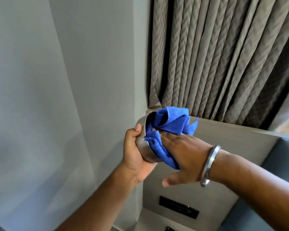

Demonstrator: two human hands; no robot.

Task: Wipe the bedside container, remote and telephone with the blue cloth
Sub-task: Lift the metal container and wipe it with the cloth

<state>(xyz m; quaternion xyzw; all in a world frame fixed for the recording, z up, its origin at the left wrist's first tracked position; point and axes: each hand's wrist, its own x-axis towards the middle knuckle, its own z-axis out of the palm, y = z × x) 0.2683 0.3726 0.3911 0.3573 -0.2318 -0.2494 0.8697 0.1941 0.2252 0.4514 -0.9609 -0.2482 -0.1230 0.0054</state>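
Observation:
My left hand grips a round silver metal container, held up in the air and tipped with its mouth toward the right. A bunched blue cloth is stuffed into and over that mouth. My right hand presses the cloth against the container's rim, fingers pushed into the folds, thumb hanging free below. A silver bangle sits on that wrist. The remote and the telephone are out of view.
A grey headboard panel runs behind my hands, with a dark switch plate low on it. Pleated grey curtains hang above the panel. A plain grey wall fills the left. A blue upholstered cushion lies at the right.

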